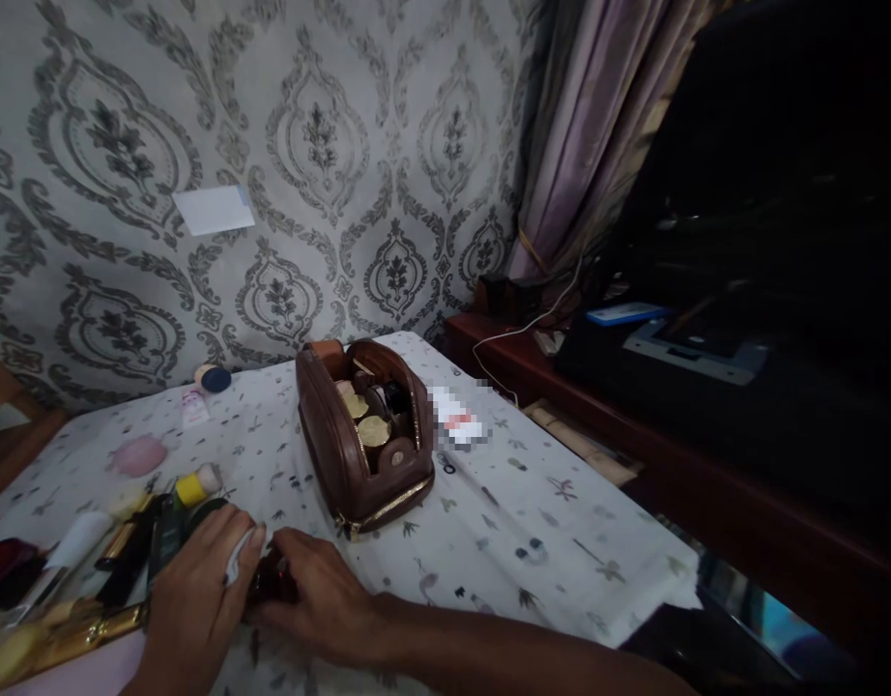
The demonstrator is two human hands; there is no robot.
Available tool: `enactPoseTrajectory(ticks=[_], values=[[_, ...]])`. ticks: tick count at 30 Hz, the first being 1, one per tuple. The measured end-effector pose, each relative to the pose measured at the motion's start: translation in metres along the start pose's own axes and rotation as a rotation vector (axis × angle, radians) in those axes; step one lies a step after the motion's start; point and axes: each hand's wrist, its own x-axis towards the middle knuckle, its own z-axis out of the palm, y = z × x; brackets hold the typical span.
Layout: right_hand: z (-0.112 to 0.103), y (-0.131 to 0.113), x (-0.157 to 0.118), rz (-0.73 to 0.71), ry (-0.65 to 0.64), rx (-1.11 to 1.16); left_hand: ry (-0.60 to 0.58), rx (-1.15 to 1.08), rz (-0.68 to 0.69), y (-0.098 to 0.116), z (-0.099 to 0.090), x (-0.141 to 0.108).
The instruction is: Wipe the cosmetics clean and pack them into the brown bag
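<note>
My left hand [203,580] is closed on a small white piece, perhaps a wipe or cloth [239,556], pressed against a dark red shiny item. Facing it, my right hand [319,594] has its fingers wrapped round that dark red item [272,577], whose shape is mostly hidden. Beyond my hands stands a brown leather bag [322,445], unzipped at the top, with gold-lidded jars [374,432] and dark items inside. Left of my hands lie several cosmetics, among them a yellow-banded bottle [193,486], dark tubes [130,551] and a gold tube [90,633].
A patterned white cloth [503,522] covers the table. Near the wall lie a pink sponge [139,454], a small tube [194,408] and a round dark-topped item [214,378]. At the right stands a dark red wooden unit [503,360] with a white cable [522,332].
</note>
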Motion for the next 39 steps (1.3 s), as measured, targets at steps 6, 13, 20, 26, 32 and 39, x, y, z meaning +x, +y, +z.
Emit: enactPoseTrajectory(ticks=[6,13,20,26,32,39], values=[[-0.004,-0.004,-0.003,0.029,-0.069,0.004,-0.079,-0.27,-0.313,-0.003,-0.003,-0.002],[-0.003,-0.002,-0.002,0.073,-0.108,0.01,-0.086,-0.323,-0.423,-0.004,-0.004,-0.012],[-0.004,-0.004,-0.002,0.029,-0.106,-0.029,-0.03,-0.111,-0.146,-0.007,0.003,-0.029],[-0.003,-0.001,0.001,-0.001,-0.118,-0.05,-0.029,0.039,0.01,-0.017,0.006,-0.035],[0.001,0.006,0.001,-0.037,-0.116,-0.048,-0.009,0.016,-0.011,-0.021,0.014,-0.045],[0.004,0.013,0.0,-0.068,-0.066,-0.02,0.02,-0.115,-0.098,-0.019,0.017,-0.055]])
